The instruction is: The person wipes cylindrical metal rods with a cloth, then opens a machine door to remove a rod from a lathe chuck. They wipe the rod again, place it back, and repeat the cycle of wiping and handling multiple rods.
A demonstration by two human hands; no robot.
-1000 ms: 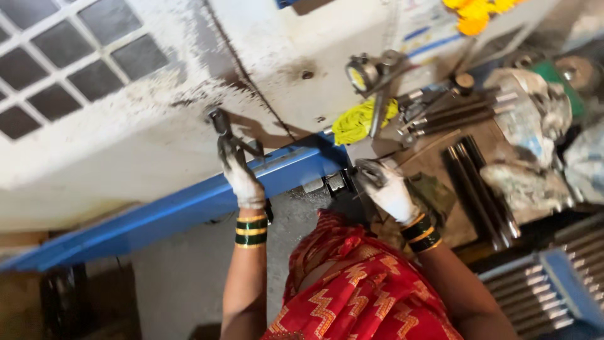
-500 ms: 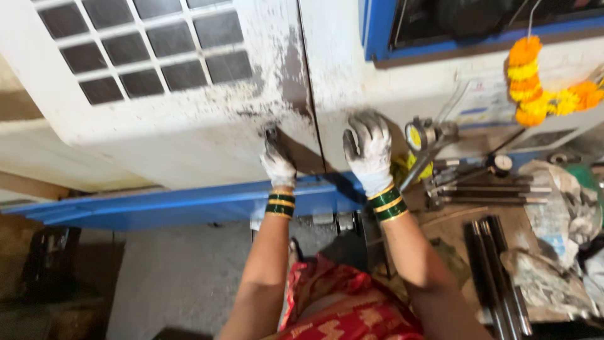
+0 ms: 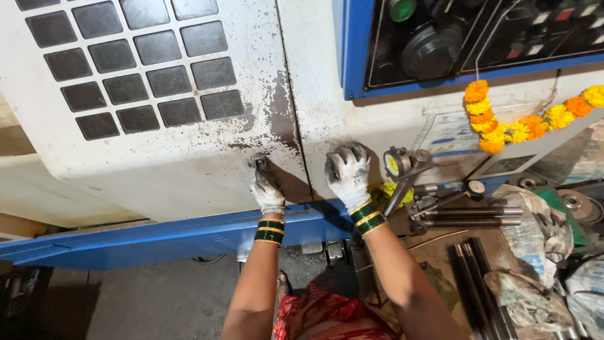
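A person stands facing a large off-white metal machine cabinet (image 3: 189, 157), seen from above over their two bare forearms. Both hands wear white knit work gloves, and each wrist carries green and gold bangles.

The left hand (image 3: 267, 192) has its grip closed around a small dark metal door handle (image 3: 259, 164) that sits low on the cabinet's sliding door, just left of the vertical seam where the door meets the fixed panel. The handle's upper end shows above the gloved fingers.

The right hand (image 3: 347, 173) lies against the fixed panel just right of that seam, fingers bent and a little spread, holding nothing.

The door bears a grid of dark square window panes (image 3: 132, 63) in its upper left part. A blue metal rail (image 3: 157, 242) runs along the cabinet's lower edge, below both wrists. At the upper right is a blue-framed black control panel (image 3: 465, 38) with knobs and buttons. A garland of orange and yellow marigold flowers (image 3: 522, 119) hangs beneath it.

To the right of the right hand, on a cluttered brown tabletop (image 3: 428, 252), stand a dial gauge with a yellow face (image 3: 396, 165) and several steel rods (image 3: 472, 217), with grey rags (image 3: 535, 220) near the far right edge.
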